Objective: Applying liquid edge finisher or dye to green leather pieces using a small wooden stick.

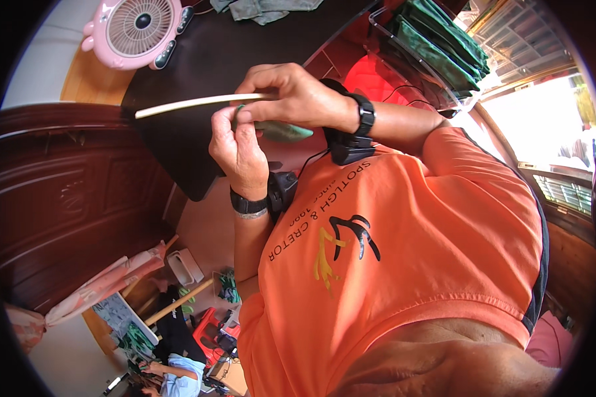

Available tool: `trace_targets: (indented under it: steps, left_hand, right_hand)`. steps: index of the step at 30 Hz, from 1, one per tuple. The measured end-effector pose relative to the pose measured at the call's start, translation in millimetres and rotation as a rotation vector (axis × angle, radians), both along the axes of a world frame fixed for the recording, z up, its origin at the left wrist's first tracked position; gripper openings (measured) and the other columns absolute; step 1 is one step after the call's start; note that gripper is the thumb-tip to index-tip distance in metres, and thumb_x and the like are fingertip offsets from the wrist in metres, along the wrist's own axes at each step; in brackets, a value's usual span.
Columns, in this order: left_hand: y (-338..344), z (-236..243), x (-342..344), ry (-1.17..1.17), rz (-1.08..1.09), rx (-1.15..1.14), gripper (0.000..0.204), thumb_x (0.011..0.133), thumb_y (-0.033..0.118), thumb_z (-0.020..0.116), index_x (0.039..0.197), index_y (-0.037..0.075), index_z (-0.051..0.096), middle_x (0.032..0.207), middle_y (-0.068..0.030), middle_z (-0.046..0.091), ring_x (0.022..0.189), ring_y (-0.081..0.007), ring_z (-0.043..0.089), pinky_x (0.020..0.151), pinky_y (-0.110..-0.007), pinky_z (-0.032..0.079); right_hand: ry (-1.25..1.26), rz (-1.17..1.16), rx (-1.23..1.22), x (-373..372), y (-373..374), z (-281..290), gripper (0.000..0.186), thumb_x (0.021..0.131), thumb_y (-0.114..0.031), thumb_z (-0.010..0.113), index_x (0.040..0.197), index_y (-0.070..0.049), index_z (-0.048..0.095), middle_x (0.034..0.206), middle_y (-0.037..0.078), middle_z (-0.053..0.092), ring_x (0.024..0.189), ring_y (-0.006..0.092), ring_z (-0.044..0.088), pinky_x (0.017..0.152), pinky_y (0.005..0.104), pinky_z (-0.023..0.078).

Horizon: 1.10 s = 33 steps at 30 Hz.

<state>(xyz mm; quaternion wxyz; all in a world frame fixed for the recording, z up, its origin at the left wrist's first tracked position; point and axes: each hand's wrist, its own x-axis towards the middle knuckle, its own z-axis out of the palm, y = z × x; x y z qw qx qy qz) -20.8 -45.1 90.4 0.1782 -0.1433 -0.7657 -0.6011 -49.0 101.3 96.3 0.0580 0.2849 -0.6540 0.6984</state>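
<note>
My right hand [295, 96] is closed around a long, thin cream-coloured stick [185, 104], which points out to the left above the dark table. Just below it, my left hand [237, 149] pinches a small piece of green cloth [285, 132] between thumb and fingers. The right thumb presses close to the left fingertips, where the cloth starts. Part of the cloth hangs under the right hand toward the orange shirt. Whether the stick's hidden end goes into the cloth, I cannot tell.
A pink fan [136, 30] stands on the far left of the dark tabletop [225, 53]. Grey-green cloth [265, 8] lies at its far edge. To the right, a clear rack [430, 73] holds folded green fabric [444, 46]. Another person [182, 377] sits at the lower left.
</note>
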Motion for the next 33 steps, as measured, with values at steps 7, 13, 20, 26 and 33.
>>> trace_targets:
  steps: [7, 13, 20, 26, 33]
  left_hand:
    - [0, -4, 5, -0.157, -0.055, 0.116, 0.017, 0.09, 0.013, 0.051, 0.093, -0.003, 0.056, 0.077, -0.0037, 0.058, 0.061, -0.0093, 0.051, 0.055, -0.022, 0.04]
    - [2, -11, -3, -0.204, -0.226, 0.345, 0.016, 0.089, 0.012, 0.047, 0.09, -0.003, 0.053, 0.088, -0.0084, 0.058, 0.074, -0.0118, 0.056, 0.055, -0.019, 0.044]
    - [-21, -31, -9, -0.321, -0.161, 0.258, 0.02, 0.091, 0.018, 0.042, 0.095, 0.003, 0.055, 0.083, -0.0081, 0.062, 0.072, -0.0154, 0.06, 0.051, -0.02, 0.045]
    - [-40, -42, -10, -0.354, -0.15, 0.273, 0.021, 0.091, 0.018, 0.042, 0.093, 0.002, 0.055, 0.08, -0.0082, 0.062, 0.068, -0.0151, 0.06, 0.051, -0.021, 0.045]
    - [-30, -39, -9, -0.393, -0.187, 0.22, 0.022, 0.092, 0.018, 0.041, 0.094, 0.002, 0.055, 0.079, -0.0074, 0.061, 0.067, -0.0146, 0.059, 0.052, -0.02, 0.044]
  right_hand:
    - [0.083, -0.028, 0.037, -3, 0, -22, 0.026, 0.085, -0.023, 0.067, 0.096, -0.001, 0.061, 0.088, 0.005, 0.06, 0.081, 0.0121, 0.057, 0.071, 0.0266, 0.048]
    - [-0.174, 0.155, 0.209, 16, 35, -28, 0.021, 0.085, -0.016, 0.066, 0.097, 0.0, 0.062, 0.079, 0.001, 0.063, 0.076, 0.0059, 0.056, 0.067, 0.0239, 0.048]
    - [-0.302, -0.487, 0.424, 39, 167, 16, 0.025, 0.083, -0.015, 0.068, 0.103, -0.001, 0.063, 0.078, -0.003, 0.063, 0.071, 0.0025, 0.053, 0.063, 0.0209, 0.045]
    - [-0.33, -0.653, 0.549, 75, 259, 82, 0.019, 0.088, -0.016, 0.063, 0.099, -0.001, 0.066, 0.08, -0.002, 0.064, 0.074, 0.0037, 0.053, 0.062, 0.0225, 0.045]
    - [-0.224, -0.727, 1.087, -10, 339, 6, 0.032, 0.078, -0.036, 0.066, 0.094, -0.008, 0.068, 0.077, 0.012, 0.065, 0.069, 0.0204, 0.062, 0.065, 0.0353, 0.048]
